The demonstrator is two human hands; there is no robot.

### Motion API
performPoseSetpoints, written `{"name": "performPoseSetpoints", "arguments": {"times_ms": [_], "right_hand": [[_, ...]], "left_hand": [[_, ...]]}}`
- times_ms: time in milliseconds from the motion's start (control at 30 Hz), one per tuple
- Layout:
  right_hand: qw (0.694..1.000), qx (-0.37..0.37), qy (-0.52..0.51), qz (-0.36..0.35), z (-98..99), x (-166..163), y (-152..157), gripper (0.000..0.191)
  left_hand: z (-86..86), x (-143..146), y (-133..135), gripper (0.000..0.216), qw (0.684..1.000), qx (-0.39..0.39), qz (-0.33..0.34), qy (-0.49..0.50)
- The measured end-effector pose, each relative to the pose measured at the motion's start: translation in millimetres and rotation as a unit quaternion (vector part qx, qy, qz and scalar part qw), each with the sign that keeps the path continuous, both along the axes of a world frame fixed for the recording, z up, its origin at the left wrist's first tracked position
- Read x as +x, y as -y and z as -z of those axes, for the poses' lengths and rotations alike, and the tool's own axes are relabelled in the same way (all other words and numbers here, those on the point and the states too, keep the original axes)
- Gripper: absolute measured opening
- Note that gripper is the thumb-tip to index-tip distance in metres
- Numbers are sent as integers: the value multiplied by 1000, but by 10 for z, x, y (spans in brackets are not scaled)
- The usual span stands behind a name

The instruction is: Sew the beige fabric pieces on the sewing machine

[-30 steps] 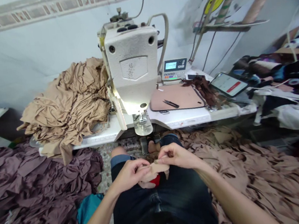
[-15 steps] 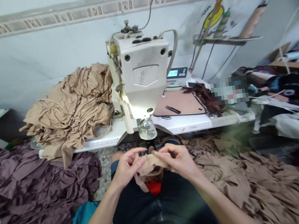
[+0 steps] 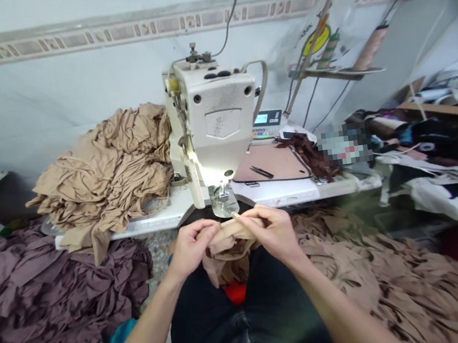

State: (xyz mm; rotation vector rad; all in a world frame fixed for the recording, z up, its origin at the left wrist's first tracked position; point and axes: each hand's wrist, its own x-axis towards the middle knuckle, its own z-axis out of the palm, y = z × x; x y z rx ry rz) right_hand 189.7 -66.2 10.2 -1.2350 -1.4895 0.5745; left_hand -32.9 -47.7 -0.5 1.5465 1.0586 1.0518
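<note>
A piece of beige fabric (image 3: 228,239) is stretched between my two hands, its lower folds hanging over my lap. My left hand (image 3: 194,248) pinches its left end between thumb and fingers. The right end is gripped by my right hand (image 3: 273,232), with the thumb pointing toward the machine. Just beyond the cloth is the sewing machine (image 3: 221,110), its lamp lighting the needle area and the metal plate (image 3: 223,201). The fabric is in front of the plate and a little below it; whether they touch I cannot tell.
Crumpled tan fabric (image 3: 102,171) is heaped on the table's left. Purple fabric (image 3: 59,289) lies low at left, brown fabric (image 3: 394,273) at right. Thread snips (image 3: 262,172) rest on a pink mat (image 3: 282,160). Thread cones (image 3: 371,48) stand on a rack at upper right.
Both hands have moved slightly up toward the machine with the fabric. More of the cloth now shows hanging below them, and the left fingers have closed. The camera view has shifted a little.
</note>
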Motion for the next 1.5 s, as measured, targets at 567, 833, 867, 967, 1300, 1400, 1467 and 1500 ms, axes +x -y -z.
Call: {"name": "performPoseSetpoints", "arguments": {"times_ms": [567,833,867,967,1300,1400,1467,1500], "right_hand": [[994,-71,-85,-4,-52,146,-173,33],[999,-7,-34,-31,-82,147,83,36],[999,6,-26,-27,-78,138,91,35],[999,20,-25,-8,-64,110,49,30],[993,-60,-102,0,11,101,-272,34],[992,-54,-109,17,10,107,-335,39],[992,-53,-112,25,6,113,-379,40],[992,-54,-115,27,6,117,-401,40]], "left_hand": [[-212,116,-143,36,998,-14,-57,-25],[-181,-55,53,27,996,36,46,-71],[-181,-49,58,26,996,35,48,-72],[-177,0,19,25,998,-1,30,-52],[-275,120,-141,38,995,-53,-85,-14],[-304,191,-217,34,993,-24,-116,-17],[-301,240,-283,30,991,8,-134,-17],[-293,261,-316,28,990,23,-139,-16]]}}
